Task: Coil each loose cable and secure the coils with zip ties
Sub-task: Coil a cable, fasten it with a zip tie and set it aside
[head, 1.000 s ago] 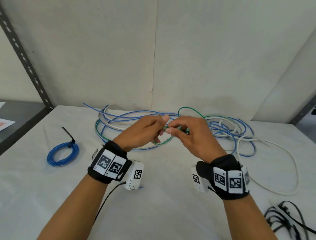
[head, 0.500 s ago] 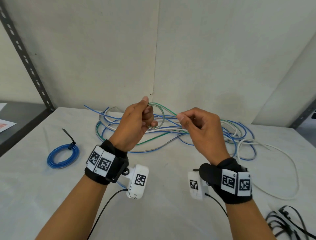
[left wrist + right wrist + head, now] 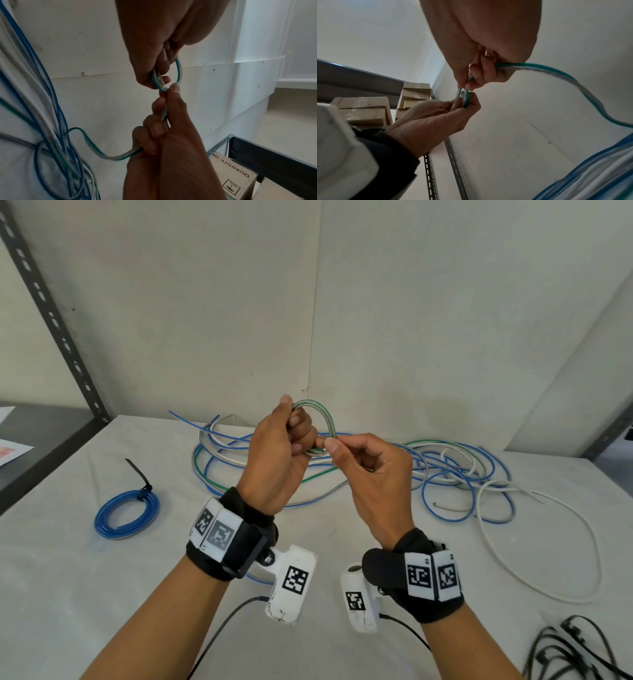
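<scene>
Both hands were raised above the desk (image 3: pixel 102 594), in front of the tangle of loose cables (image 3: pixel 445 467) that lay against the back wall. The left hand (image 3: pixel 277 453) had its fingers curled shut around a small coil (image 3: pixel 320 422) of the green-and-clear cable, thumb up, with the loop arching out to the right of its knuckles. In the left wrist view the coil (image 3: pixel 171 75) showed as a couple of turns gripped between the fingers. The right hand (image 3: pixel 373 474), touching the left at the fingertips, pinched the same cable between thumb and forefinger just at the bottom of the loop, its other fingers folded in over the strand. In the right wrist view the cable (image 3: pixel 556 75) ran out of that closed hand and swept down toward the tangle. The free length of the green-and-clear cable (image 3: pixel 102 151) hung from the right hand back to the pile.

Left of the tangle, well apart from it, a blue cable coil (image 3: pixel 126 513) lay flat on the desk, already bound with a black zip tie (image 3: pixel 138 477) whose tail stuck up. To the right of the tangle, at the near edge of the desk, lay a bunch of spare black zip ties (image 3: pixel 575 648).
</scene>
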